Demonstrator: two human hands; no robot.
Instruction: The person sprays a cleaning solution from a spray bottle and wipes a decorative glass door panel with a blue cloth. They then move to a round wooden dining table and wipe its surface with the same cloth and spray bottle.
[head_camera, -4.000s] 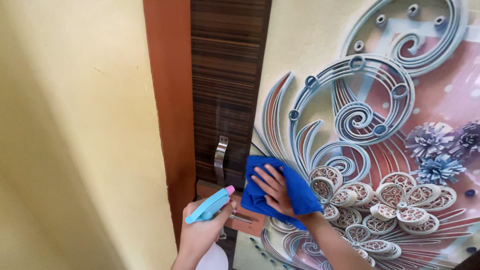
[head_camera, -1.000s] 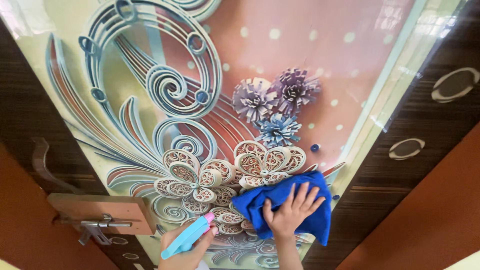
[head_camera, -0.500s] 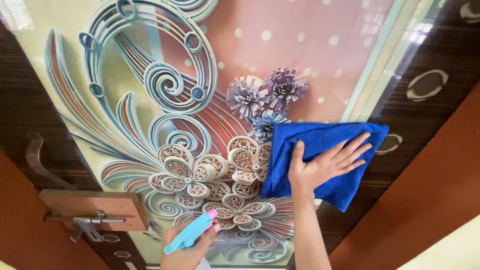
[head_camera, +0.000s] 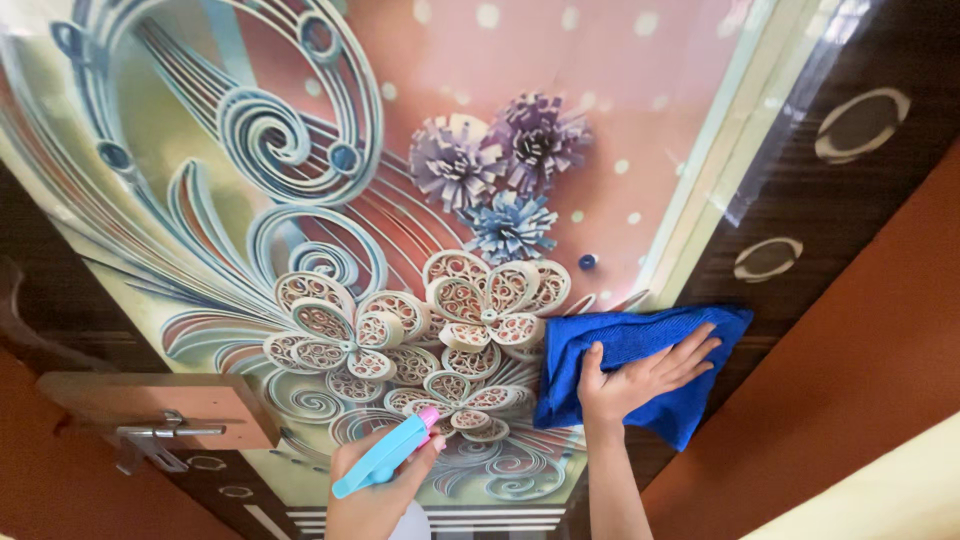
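Blue cloth (head_camera: 640, 365) lies crosswise under the flat right hand (head_camera: 640, 378); left hand (head_camera: 372, 500) fingers grip an up-right-pointing spray bottle (head_camera: 385, 455).

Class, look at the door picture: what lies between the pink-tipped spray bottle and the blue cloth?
In the head view, between the spray bottle and the blue cloth lies only the door panel, showing its printed swirls and cream flower petals. No loose object sits there.

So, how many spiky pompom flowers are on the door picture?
3, clustered above the blue cloth: a lilac one left, a purple one right, a blue one below them.
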